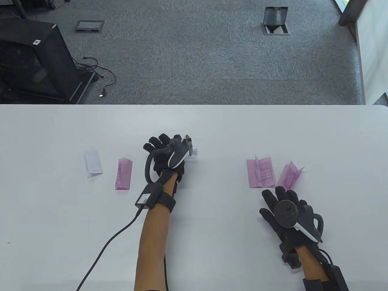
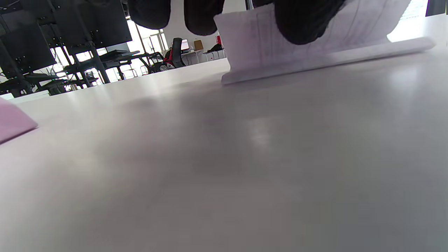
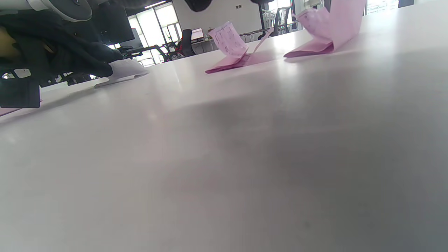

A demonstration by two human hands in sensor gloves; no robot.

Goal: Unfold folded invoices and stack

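Two gloved hands work over the white table (image 1: pixel 212 242). Nearest the person, the right hand (image 1: pixel 286 216) lies flat on the table with its fingers (image 1: pixel 268 197) spread and nothing in them. Just beyond those fingertips sit two partly unfolded pink invoices, one tilted (image 1: pixel 290 175) and one squarer (image 1: pixel 260 172) to its left, both with flaps standing up. Left of the right hand and farther out, the left hand (image 1: pixel 165 154) is curled over a white folded invoice (image 2: pixel 308 52), its fingers (image 2: pixel 301 21) pressing on the paper; the sheet's lower edge touches the table while the upper flap lifts under the fingertips. Left of that hand lies a folded pink invoice (image 1: pixel 123 174), and beyond it, farther left, a white folded invoice (image 1: pixel 93 162), both flat and apart from each other.
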